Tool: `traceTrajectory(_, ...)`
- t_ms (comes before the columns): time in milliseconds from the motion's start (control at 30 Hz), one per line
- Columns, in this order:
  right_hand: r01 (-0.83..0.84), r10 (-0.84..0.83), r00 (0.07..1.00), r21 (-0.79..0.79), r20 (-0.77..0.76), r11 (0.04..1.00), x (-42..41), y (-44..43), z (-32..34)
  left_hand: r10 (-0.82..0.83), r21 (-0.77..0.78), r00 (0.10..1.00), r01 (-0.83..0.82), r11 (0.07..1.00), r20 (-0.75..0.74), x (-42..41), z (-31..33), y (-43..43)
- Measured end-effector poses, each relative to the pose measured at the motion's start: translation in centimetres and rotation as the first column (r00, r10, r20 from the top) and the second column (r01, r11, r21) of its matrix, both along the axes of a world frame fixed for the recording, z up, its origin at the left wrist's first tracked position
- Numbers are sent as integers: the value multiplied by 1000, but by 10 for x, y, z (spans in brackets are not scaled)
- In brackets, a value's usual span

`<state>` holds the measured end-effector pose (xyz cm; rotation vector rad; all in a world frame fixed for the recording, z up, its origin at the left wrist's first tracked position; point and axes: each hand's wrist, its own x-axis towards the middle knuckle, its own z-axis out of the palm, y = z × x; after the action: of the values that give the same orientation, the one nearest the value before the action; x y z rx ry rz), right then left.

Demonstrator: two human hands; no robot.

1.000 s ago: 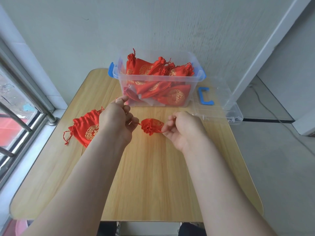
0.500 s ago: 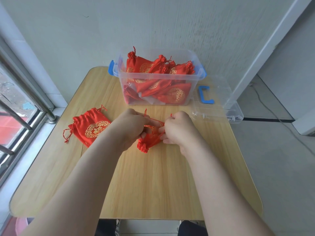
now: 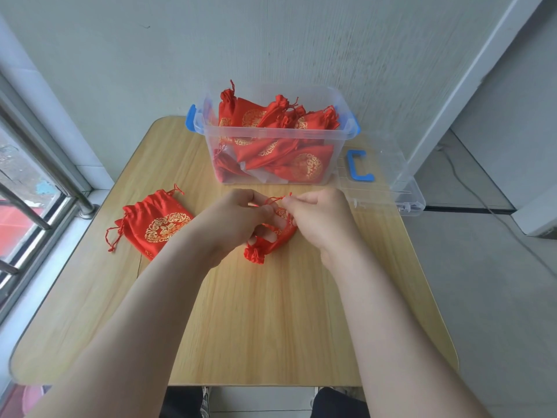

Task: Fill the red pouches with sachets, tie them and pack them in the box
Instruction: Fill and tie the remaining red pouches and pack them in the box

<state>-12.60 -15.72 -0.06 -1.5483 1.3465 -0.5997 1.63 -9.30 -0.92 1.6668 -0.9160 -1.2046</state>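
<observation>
Bright, even daylight from the window (image 3: pixel 18 242) on the left; shadows soft and weak, just a faint one on the table (image 3: pixel 271 327) under left hand (image 3: pixel 238 224), right hand (image 3: pixel 325 224) and the pouch (image 3: pixel 265 245). Glare limited to mild sheen on the clear box (image 3: pixel 271 137); reds near saturated. Wide-angle bends window bars (image 3: pixel 45 164) and wall trim (image 3: pixel 479 70) at edges, forearms stretch at btm corners; ctr sharp, fingertips (image 3: pixel 269 210) slightly soft.
</observation>
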Motion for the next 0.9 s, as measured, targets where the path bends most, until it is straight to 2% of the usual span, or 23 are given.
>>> traceTrajectory(167, -28, 1, 988, 171, 153, 985, -1, -3, -1, -43, -24, 999, 44, 999, 31, -2, 3, 1)
traceTrajectory(367, -20, -5, 983, 132, 183, 991, 2, -3, -3, -121, -3, 988, 122, 993, 99, -1, 4, 2)
traceTrajectory(600, 67, -90, 977, 123, 193, 990, 2, -6, -3, 8, 31, 995, -5, 1000, -99, 0, 3, 1)
traceTrajectory(733, 90, -109, 982, 122, 153, 988, 6, -4, -3, 101, 79, 992, -95, 992, -75, 2, 2, 1)
traceTrajectory(900, 105, -116, 985, 88, 130, 991, 2, -7, -2, 155, 52, 988, -153, 987, -22, 4, 3, -1)
